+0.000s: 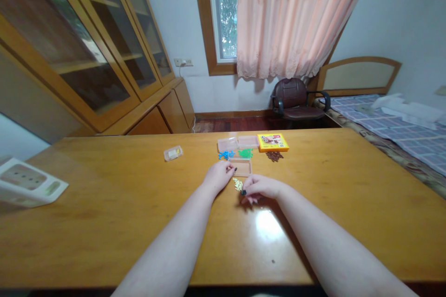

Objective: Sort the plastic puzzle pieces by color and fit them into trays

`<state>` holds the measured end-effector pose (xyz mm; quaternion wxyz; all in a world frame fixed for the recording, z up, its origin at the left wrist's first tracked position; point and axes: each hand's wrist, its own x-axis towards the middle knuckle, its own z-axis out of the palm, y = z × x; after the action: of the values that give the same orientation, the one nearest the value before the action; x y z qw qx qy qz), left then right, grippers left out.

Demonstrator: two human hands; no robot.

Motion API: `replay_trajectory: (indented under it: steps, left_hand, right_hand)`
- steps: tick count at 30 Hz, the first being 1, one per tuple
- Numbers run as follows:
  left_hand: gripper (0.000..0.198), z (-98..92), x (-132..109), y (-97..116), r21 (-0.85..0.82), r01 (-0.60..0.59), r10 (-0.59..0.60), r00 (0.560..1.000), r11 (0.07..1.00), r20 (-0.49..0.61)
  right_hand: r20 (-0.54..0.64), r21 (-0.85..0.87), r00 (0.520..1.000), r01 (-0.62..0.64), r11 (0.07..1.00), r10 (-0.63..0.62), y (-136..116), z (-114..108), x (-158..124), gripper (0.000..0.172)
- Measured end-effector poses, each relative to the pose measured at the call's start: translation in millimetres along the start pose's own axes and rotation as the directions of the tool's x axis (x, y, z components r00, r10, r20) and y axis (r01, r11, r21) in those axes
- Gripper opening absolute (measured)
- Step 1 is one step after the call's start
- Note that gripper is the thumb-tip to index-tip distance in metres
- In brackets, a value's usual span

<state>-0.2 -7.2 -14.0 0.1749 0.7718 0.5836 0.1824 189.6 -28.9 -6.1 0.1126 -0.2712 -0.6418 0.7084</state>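
My left hand (219, 176) is at the left side of a shallow clear plastic box (243, 172), its fingers closed on the box's edge. Just in front of the box lies a small heap of cream-coloured pieces (237, 184). My right hand (263, 187) is at the right side of that heap with thumb and fingertips drawn together in a pinch; whatever is between them is too small to make out. Behind the box are a pile of small blue pieces (226, 154) and a pile of green pieces (245, 153). Brown pieces (274, 156) lie further right.
Two more clear boxes (227, 144) stand behind the blue and green piles. A yellow printed box (273, 142) is behind the brown pieces. Left of these lies a small clear case (173, 153). A white appliance (31, 183) stands at the wooden table's (139, 222) left end.
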Motion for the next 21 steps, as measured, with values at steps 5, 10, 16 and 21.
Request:
replay_trajectory:
  steps: [5, 10, 16, 21]
  left_hand:
    - [0.024, 0.3, -1, 0, 0.007, 0.003, -0.003, 1.0, 1.0, 0.02]
    - [0.026, 1.2, -2, 3, 0.01, -0.005, 0.004, 0.999, 1.0, 0.033]
    - [0.026, 0.1, -3, 5, 0.037, 0.002, -0.004, 0.999, 0.999, 0.043]
    - [0.027, 0.1, -2, 3, 0.045, 0.019, -0.021, 0.999, 0.999, 0.033]
  right_hand:
    - [-0.163, -0.054, 0.986, 0.03, 0.998, -0.038, -3, -1, 1, 0.03]
    - [-0.358, 0.007, 0.925, 0.136, 0.991, -0.124, 3, -8, 3, 0.03]
    - [-0.644, -0.117, 0.704, 0.296, 0.948, -0.3, 8, -13, 7, 0.038]
    - [-0.68, -0.178, 0.665, 0.261, 0.949, -0.31, 8, -15, 8, 0.037]
